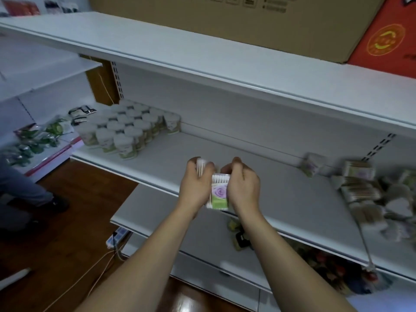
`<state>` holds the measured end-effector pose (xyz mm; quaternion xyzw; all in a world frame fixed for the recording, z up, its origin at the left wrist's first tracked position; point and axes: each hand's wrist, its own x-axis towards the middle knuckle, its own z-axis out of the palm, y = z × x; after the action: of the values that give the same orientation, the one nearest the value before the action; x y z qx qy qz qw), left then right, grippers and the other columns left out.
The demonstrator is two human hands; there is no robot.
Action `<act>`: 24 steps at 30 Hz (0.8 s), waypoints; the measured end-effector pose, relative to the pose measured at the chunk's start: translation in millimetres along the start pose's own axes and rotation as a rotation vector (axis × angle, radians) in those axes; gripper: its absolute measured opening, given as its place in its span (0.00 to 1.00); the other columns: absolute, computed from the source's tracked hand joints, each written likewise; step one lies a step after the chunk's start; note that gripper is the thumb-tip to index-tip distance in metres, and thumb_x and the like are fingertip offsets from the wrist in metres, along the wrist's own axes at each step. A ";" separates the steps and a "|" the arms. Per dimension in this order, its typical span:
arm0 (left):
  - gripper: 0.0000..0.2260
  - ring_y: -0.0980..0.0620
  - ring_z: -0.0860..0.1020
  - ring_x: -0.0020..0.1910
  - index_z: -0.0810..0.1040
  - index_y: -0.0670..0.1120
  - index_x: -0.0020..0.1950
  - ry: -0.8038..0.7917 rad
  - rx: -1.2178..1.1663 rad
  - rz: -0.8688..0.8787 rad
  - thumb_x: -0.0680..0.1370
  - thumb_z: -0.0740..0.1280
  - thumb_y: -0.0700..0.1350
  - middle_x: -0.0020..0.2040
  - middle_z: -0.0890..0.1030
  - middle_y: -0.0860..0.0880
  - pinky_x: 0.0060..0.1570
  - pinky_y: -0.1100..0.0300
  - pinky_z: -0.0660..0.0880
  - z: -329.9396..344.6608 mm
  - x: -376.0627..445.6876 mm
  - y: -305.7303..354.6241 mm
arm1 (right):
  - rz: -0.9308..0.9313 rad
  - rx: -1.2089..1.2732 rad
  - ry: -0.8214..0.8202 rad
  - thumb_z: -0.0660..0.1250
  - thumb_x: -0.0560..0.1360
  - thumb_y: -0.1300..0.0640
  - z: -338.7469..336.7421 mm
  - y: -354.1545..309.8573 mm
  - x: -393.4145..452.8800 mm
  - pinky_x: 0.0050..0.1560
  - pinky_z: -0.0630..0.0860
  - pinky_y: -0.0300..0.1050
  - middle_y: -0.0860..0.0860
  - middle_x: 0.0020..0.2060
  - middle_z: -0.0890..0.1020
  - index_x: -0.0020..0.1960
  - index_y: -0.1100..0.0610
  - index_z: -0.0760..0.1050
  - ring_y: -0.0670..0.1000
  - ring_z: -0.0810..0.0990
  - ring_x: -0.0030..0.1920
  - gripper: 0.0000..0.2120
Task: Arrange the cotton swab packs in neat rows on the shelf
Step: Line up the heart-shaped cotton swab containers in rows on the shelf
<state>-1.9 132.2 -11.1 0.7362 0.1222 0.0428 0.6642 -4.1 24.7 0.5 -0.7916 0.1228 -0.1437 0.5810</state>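
Left hand and right hand fingers curl round 2 swab packs.

One head view, wide-angle, looking forward and down.
Close above the forearms; faces a white shelf at a tilt, floor at left, boxes on top.

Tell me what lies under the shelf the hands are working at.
Below that shelf a lower shelf juts out, with small dark and yellowish packets and blurred colourful goods on it. Whatever sits further back is covered by the shelf above and the forearms.
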 end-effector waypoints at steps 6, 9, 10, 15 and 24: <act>0.14 0.47 0.84 0.48 0.75 0.53 0.57 0.032 -0.159 -0.037 0.74 0.68 0.57 0.48 0.85 0.49 0.55 0.43 0.81 -50.1 55.3 -2.1 | -0.073 0.194 -0.431 0.68 0.69 0.63 28.4 0.2 14.6 0.45 0.78 0.51 0.60 0.40 0.84 0.55 0.55 0.84 0.52 0.80 0.37 0.16; 0.10 0.47 0.85 0.45 0.75 0.46 0.59 0.022 -0.241 -0.030 0.81 0.67 0.49 0.49 0.84 0.45 0.48 0.50 0.82 -60.9 81.5 3.8 | -0.060 0.186 -0.526 0.72 0.72 0.57 40.2 -2.4 33.1 0.52 0.81 0.53 0.53 0.49 0.86 0.60 0.46 0.81 0.55 0.84 0.47 0.17; 0.08 0.48 0.84 0.45 0.75 0.45 0.58 0.029 -0.244 -0.010 0.82 0.66 0.47 0.48 0.84 0.45 0.46 0.52 0.82 -63.1 90.0 5.9 | -0.010 0.239 -0.573 0.72 0.74 0.58 45.4 -4.4 39.6 0.54 0.82 0.54 0.52 0.53 0.85 0.61 0.46 0.80 0.56 0.84 0.53 0.17; 0.13 0.45 0.81 0.54 0.74 0.43 0.61 0.098 -0.074 0.115 0.83 0.65 0.51 0.53 0.82 0.43 0.57 0.43 0.79 -74.1 130.3 18.1 | 0.002 0.283 -0.682 0.69 0.78 0.63 71.7 -25.4 68.6 0.55 0.82 0.55 0.54 0.55 0.85 0.64 0.52 0.78 0.56 0.84 0.56 0.15; 0.22 0.52 0.75 0.61 0.64 0.49 0.76 0.023 0.074 0.257 0.84 0.62 0.52 0.64 0.75 0.50 0.53 0.66 0.68 -91.6 172.0 36.6 | -0.101 0.100 -0.595 0.78 0.70 0.57 112.0 -45.1 95.3 0.57 0.81 0.59 0.48 0.55 0.85 0.62 0.46 0.78 0.52 0.84 0.55 0.22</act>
<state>148.2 258.3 18.4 0.7693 0.0362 0.1313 0.6242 127.1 102.6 19.9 -0.7744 -0.0994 0.0599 0.6220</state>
